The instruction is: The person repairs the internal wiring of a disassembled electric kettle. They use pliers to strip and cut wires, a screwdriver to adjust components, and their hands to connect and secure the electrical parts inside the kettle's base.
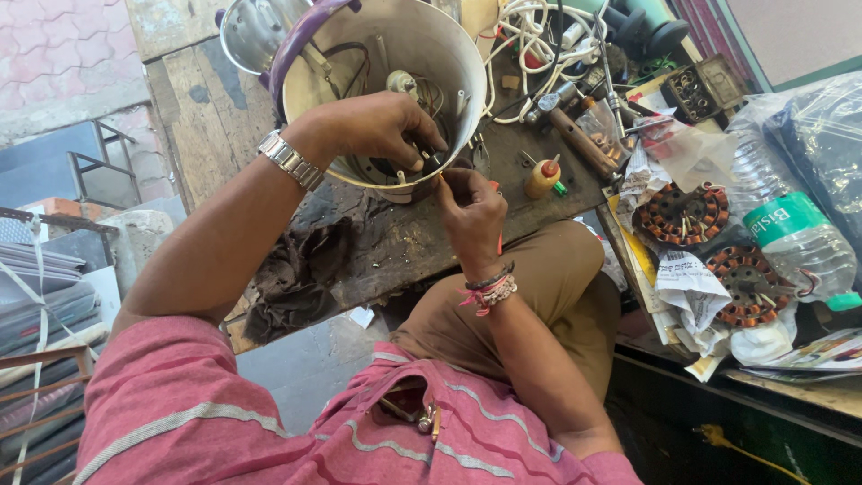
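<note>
A white round appliance body point(431, 45) with a purple rim lies on its side on the wooden bench point(202, 108), its open underside facing me with wires and a small part inside. My left hand point(382, 126), a metal watch on its wrist, reaches into the opening and pinches something dark near the lower rim. My right hand point(471, 211), with bead bracelets at the wrist, is just below the rim and is closed around a thin red-handled tool point(499, 242). The tool's tip is hidden by my fingers.
A dark rag point(301, 269) lies at the bench's near edge. Right of the appliance are a small yellow bottle point(543, 177), a wooden-handled hammer point(579, 139) and white cables point(530, 36). Two copper-wound stators point(682, 214) and a plastic water bottle point(795, 238) sit on papers at right.
</note>
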